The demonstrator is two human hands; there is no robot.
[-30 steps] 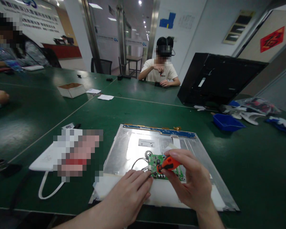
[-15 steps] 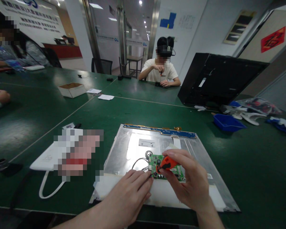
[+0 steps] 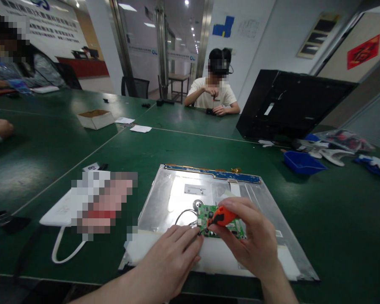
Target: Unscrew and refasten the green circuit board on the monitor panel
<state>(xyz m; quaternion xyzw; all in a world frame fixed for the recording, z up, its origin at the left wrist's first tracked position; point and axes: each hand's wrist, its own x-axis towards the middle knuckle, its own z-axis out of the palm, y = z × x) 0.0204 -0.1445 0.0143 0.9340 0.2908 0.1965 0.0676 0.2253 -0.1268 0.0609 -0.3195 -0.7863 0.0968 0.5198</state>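
A silver display panel (image 3: 167, 202) lies flat on the green table, a blue circuit strip (image 3: 205, 172) along its far edge. On it rests a green circuit board (image 3: 204, 210) with dark wires at its left side. My right hand (image 3: 256, 240) pinches an orange and black tool (image 3: 225, 216) over the board; the tool's tip is hard to make out. At the board's lower left corner, my left hand (image 3: 174, 257) has its fingers close together, fingertips by the wires. What those fingertips grip is too small to tell.
On the left lies a white device (image 3: 57, 209) with a cable loop, partly blurred. A white box (image 3: 96, 120) stands farther back. Blue tray (image 3: 304, 163) and large black monitor (image 3: 291, 105) are at the right. Across the table sits a person (image 3: 213, 90); another is at far left.
The orange tool has turned slightly in my right hand, whose fingers have shifted a little. My left hand stays nearly where it was.
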